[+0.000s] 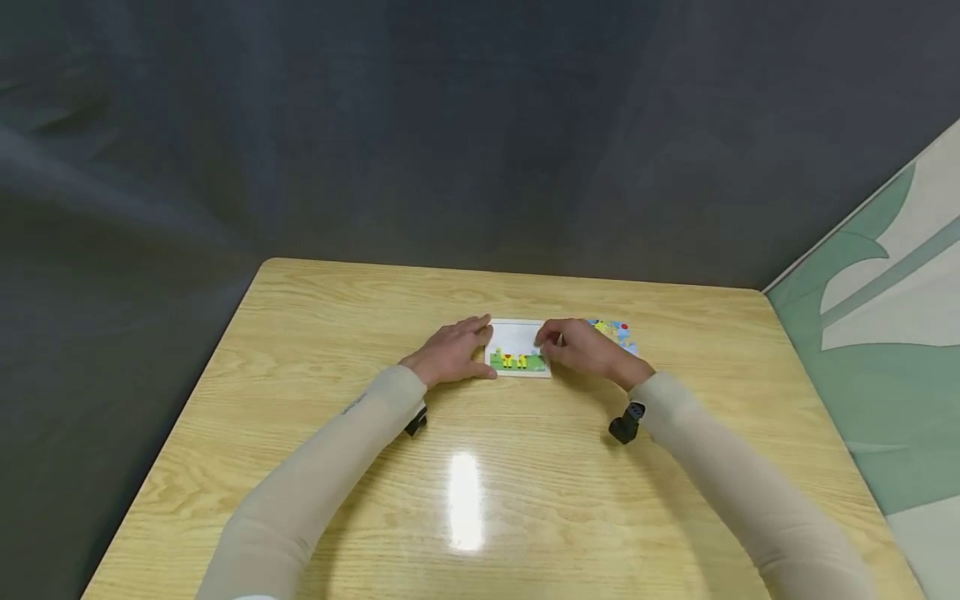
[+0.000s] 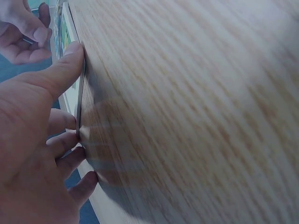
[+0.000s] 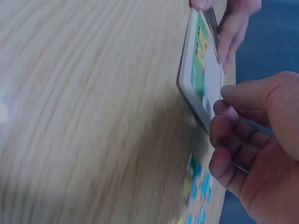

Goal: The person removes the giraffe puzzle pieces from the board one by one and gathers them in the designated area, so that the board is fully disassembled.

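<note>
A shallow white puzzle tray (image 1: pixel 517 374) lies on the table, with a strip of green and yellow puzzle pieces (image 1: pixel 517 362) along its near side. My left hand (image 1: pixel 454 350) rests at the tray's left edge, thumb by the near corner and fingers spread along the side. Over the tray's right side is my right hand (image 1: pixel 581 346), its fingers curled and thumb close to the index fingertip. Whether a piece sits between those fingertips is hidden. Behind the right hand lie loose colourful pieces (image 1: pixel 621 332), also visible as blurred pieces (image 3: pixel 200 191) in the right wrist view.
The wooden table (image 1: pixel 360 517) has a bright light reflection near its middle. A dark curtain (image 1: pixel 480 142) hangs behind and to the left. On the right stands a green and white patterned panel (image 1: pixel 885 333). Each wrist carries a small black camera (image 1: pixel 627 423).
</note>
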A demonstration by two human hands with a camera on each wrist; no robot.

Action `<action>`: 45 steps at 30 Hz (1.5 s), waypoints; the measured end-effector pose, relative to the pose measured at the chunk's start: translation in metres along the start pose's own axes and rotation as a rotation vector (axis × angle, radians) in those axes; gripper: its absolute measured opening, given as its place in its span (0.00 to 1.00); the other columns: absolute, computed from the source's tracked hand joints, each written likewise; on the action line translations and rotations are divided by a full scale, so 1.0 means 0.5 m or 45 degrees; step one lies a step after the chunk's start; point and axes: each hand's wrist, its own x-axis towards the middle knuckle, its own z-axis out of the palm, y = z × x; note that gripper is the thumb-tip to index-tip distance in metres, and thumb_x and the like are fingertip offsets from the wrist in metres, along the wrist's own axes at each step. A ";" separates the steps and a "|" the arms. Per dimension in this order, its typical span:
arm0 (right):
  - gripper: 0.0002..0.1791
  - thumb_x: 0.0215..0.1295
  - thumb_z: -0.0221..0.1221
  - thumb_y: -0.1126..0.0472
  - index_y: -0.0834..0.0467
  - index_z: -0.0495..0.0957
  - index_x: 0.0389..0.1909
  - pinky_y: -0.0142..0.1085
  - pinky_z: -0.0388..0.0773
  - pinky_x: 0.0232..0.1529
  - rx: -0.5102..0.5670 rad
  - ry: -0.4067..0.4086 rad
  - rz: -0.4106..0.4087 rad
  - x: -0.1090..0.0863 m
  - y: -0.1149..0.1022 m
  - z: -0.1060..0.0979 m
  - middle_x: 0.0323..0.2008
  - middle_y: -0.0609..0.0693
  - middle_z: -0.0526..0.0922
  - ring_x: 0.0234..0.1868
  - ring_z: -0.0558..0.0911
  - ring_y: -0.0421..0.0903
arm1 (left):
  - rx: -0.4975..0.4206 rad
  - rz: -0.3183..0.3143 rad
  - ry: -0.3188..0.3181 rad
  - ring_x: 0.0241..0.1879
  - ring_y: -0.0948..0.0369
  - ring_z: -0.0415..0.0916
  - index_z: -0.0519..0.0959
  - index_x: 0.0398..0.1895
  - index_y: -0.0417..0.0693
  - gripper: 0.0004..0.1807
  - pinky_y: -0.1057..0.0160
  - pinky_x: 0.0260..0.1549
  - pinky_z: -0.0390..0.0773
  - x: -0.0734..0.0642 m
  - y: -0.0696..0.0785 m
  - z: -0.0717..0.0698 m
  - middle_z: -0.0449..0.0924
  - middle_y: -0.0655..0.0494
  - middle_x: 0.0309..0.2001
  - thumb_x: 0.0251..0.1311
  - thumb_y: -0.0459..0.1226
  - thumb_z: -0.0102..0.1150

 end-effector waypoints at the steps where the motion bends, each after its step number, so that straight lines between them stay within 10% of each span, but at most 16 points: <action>1: 0.11 0.79 0.56 0.65 0.62 0.84 0.53 0.33 0.75 0.36 0.001 -0.008 -0.007 0.004 -0.004 0.005 0.41 0.55 0.87 0.32 0.77 0.42 | 0.008 -0.002 0.000 0.88 0.47 0.45 0.57 0.85 0.42 0.49 0.43 0.85 0.53 0.001 0.000 0.001 0.43 0.46 0.89 0.72 0.57 0.64; 22: 0.16 0.76 0.64 0.60 0.62 0.78 0.59 0.30 0.68 0.30 -0.015 -0.142 -0.001 0.062 -0.064 0.109 0.27 0.47 0.78 0.25 0.71 0.39 | 0.055 0.042 0.059 0.86 0.46 0.53 0.65 0.82 0.40 0.47 0.43 0.83 0.61 0.009 -0.008 0.041 0.50 0.44 0.87 0.70 0.57 0.67; 45: 0.09 0.66 0.66 0.70 0.59 0.79 0.44 0.31 0.70 0.33 0.047 -0.161 0.104 0.101 -0.067 0.123 0.28 0.46 0.77 0.29 0.72 0.40 | 0.026 0.044 0.111 0.85 0.44 0.55 0.67 0.80 0.38 0.47 0.43 0.82 0.62 0.018 -0.024 0.056 0.53 0.43 0.86 0.68 0.56 0.68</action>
